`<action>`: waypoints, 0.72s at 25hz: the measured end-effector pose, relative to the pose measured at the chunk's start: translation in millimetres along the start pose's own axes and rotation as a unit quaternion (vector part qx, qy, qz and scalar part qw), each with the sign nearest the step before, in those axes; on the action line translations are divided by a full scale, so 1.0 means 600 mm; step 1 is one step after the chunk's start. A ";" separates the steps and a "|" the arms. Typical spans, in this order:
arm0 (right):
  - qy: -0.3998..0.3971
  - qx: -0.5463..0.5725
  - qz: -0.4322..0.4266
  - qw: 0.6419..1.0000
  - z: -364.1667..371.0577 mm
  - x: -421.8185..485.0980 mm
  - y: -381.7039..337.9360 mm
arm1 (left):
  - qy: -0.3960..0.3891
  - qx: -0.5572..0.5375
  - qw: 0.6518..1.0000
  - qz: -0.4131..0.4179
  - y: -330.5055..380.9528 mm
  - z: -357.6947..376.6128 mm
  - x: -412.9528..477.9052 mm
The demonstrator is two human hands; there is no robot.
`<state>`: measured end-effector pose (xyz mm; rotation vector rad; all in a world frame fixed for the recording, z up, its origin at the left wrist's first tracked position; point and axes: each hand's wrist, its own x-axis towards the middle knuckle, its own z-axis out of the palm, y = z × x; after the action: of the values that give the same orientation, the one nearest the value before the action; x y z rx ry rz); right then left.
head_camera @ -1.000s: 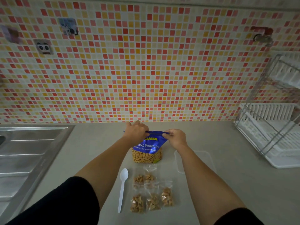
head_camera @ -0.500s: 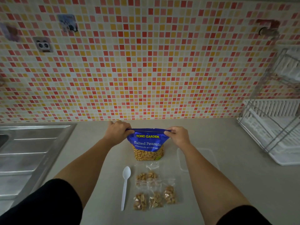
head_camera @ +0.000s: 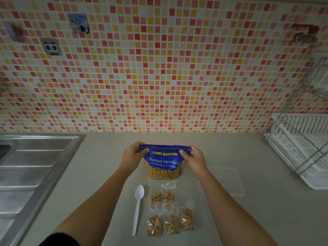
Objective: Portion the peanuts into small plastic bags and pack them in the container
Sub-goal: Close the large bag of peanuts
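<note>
Head view: peanut bag [head_camera: 164, 161] between both hands' grip.

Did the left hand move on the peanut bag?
Yes. The left hand slid left along the peanut bag, from right of the spoon to above it.

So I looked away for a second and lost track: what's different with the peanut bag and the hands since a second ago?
The left hand slid from the middle of the peanut bag top out to its left corner, uncovering the label; the right hand kept its corner. Both still pinch the top edge. The spoon, the filled small bags and the clear container lie as before.
</note>
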<state>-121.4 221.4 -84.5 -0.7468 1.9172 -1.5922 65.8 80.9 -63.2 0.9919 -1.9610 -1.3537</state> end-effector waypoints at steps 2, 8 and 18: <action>0.016 0.035 0.030 0.999 0.002 0.007 0.004 | -0.002 -0.030 0.999 -0.019 -0.007 0.000 0.013; 0.012 0.053 0.029 0.998 0.002 0.068 -0.030 | 0.012 -0.105 0.991 -0.077 0.022 0.004 0.075; 0.055 0.031 0.026 0.998 0.041 0.258 -0.051 | 0.057 -0.081 0.990 -0.097 0.032 0.019 0.268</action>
<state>-210.7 90.5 -66.6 -0.5904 1.9382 -1.6851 -40.2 -40.3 -43.8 1.1769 -1.6783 -1.4991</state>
